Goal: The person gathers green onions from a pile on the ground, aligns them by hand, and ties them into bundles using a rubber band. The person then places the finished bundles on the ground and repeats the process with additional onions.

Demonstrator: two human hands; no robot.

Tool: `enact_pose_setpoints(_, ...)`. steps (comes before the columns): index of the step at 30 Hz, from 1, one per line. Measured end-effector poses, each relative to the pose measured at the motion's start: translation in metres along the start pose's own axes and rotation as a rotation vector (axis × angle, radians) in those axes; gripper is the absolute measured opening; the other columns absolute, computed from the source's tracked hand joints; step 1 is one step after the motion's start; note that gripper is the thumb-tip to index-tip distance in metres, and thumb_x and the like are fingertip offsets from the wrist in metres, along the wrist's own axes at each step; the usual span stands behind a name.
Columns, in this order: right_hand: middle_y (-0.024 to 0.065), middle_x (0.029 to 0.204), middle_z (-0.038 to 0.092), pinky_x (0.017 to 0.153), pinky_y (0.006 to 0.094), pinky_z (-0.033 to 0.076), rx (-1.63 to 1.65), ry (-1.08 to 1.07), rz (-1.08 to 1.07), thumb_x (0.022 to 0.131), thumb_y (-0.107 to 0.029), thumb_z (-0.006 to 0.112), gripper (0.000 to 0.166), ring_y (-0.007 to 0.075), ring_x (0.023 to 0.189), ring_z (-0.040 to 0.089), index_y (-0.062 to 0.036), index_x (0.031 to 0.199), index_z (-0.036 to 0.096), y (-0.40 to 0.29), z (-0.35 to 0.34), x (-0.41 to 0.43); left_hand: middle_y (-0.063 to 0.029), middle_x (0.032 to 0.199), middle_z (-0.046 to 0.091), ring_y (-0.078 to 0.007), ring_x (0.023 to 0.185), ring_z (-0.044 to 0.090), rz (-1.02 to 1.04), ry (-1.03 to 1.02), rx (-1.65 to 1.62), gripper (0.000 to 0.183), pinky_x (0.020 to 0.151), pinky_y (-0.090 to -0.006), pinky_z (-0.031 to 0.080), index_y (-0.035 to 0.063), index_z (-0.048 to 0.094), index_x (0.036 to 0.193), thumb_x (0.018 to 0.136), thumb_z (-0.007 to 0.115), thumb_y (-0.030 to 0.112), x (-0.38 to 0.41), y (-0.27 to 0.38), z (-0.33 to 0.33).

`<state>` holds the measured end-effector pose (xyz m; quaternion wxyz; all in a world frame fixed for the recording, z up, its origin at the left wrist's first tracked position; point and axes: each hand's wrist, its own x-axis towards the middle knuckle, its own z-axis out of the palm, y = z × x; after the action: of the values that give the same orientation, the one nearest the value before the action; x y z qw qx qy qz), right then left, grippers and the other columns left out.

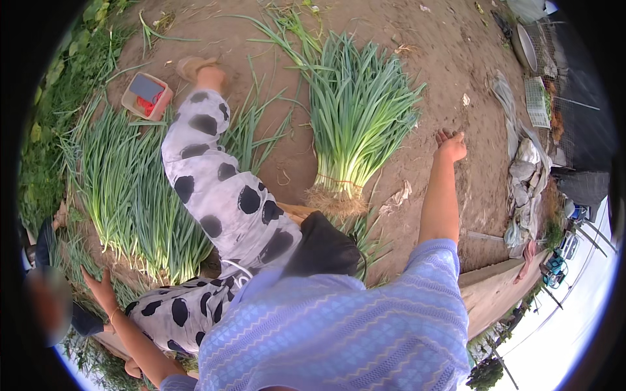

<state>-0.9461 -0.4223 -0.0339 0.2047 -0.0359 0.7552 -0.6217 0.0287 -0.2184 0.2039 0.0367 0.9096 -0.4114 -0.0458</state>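
My left hand [100, 288] is at the lower left with thumb and fingers spread and nothing in it. Just above it lies a wide row of loose green onions [146, 195], pale ends towards me. Out to the right, my right hand [450, 145] hangs over bare soil, fingers loosely curled and apart, with no object visible in it. Between my right arm and my leg lies a large bundle of green onions [362, 107], bound near its hairy roots by a reddish tie [340, 180].
A small plastic basket [164, 105] holds red twine [148, 103] and a flat grey object [145, 88]. Loose onion leaves [259, 122] lie beyond my leg. Crumpled plastic sheeting [525, 171] lines the right side. Another person [44, 249] is at the left edge, near green plants [58, 97].
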Motion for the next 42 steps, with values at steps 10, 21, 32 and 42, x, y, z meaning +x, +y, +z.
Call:
enact_pose_setpoints(10,0.0338,0.134,0.047,0.101,0.0451,0.048,-1.483,-0.553,0.011,0.068,-0.055,0.082,0.131,0.0422,0.118,0.057,0.0131,0.148,0.003,0.145,0.012,-0.257,-0.0206,0.157,0.027,-0.0379,0.144,0.029,0.053,-0.045,0.0,0.084,0.116,-0.0459,0.029,0.0077,0.024,0.155,0.087,0.071,0.022,0.004,-0.001,0.022)
enact_pose_setpoints(21,0.0319,0.133,0.053,0.104,0.0407,0.043,-0.761,-0.766,0.201,0.07,-0.031,0.084,0.11,0.0362,0.125,0.054,0.016,0.146,0.022,-0.025,0.032,-0.152,-0.0214,0.156,0.029,-0.0392,0.14,0.036,0.047,-0.038,-0.033,0.084,0.113,-0.0462,0.033,0.0083,0.024,0.155,0.087,0.071,0.023,0.001,-0.004,0.024)
enact_pose_setpoints(32,0.0219,0.149,0.04,0.11,0.0383,0.035,-0.194,-0.587,0.452,0.086,-0.024,0.076,0.094,0.03,0.133,0.044,0.0075,0.152,0.017,0.123,-0.039,-0.186,-0.0209,0.157,0.027,-0.0405,0.14,0.036,-0.035,-0.082,-0.07,0.082,0.111,-0.0483,0.035,0.0113,0.024,0.156,0.088,0.069,0.02,-0.005,0.015,0.02)
enact_pose_setpoints(42,0.0272,0.141,0.049,0.105,0.0409,0.041,-0.725,-0.528,0.321,0.079,-0.033,0.08,0.093,0.0348,0.128,0.05,0.0048,0.148,0.032,0.189,-0.054,-0.213,-0.0219,0.156,0.028,-0.0398,0.138,0.037,0.03,0.001,-0.05,0.082,0.113,-0.0464,0.033,0.0102,0.025,0.155,0.087,0.07,0.015,-0.008,-0.004,0.001)
